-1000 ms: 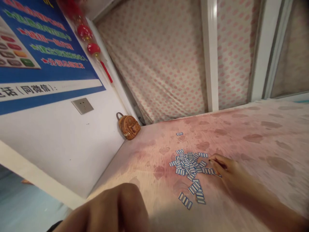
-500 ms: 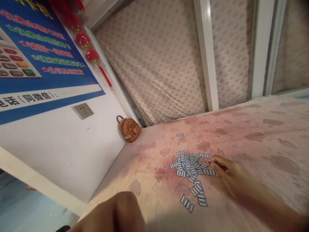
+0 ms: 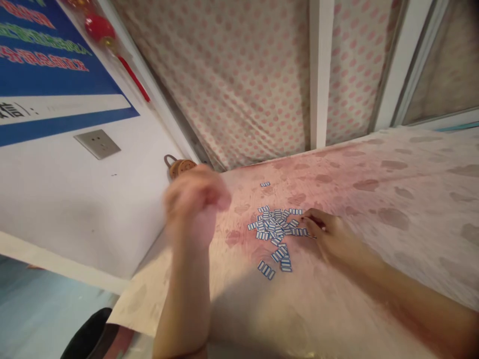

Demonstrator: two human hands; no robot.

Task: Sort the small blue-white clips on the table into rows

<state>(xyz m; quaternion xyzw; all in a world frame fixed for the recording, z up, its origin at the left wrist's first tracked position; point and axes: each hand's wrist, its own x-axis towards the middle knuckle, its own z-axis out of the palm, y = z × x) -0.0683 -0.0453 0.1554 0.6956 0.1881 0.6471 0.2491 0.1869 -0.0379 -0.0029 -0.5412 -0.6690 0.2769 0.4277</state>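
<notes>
A loose pile of small flat white pieces with blue edges [image 3: 273, 224] lies on the cloth-covered table. My right hand [image 3: 325, 230] rests at the pile's right side, with thumb and forefinger pinched together by the outermost pieces. Whatever sits between those fingertips is too small to make out. Raised above the table at the left is my left hand [image 3: 198, 199], blurred by motion. Its fingers look bent, but the smear hides whether they hold anything. Part of a small brown backpack-shaped bag [image 3: 178, 167] shows behind it.
The patterned pink tablecloth [image 3: 359, 229] reaches back to a dotted curtain [image 3: 243, 75]. A white wall with a socket [image 3: 98, 143] and red hanging lantern ornament [image 3: 99, 29] borders the left side. One blue-edged piece [image 3: 265, 184] lies apart behind the pile.
My left hand has risen from the lower edge and partly covers the bag. The right hand stays beside the pile. The view has tipped downward and turned slightly right.
</notes>
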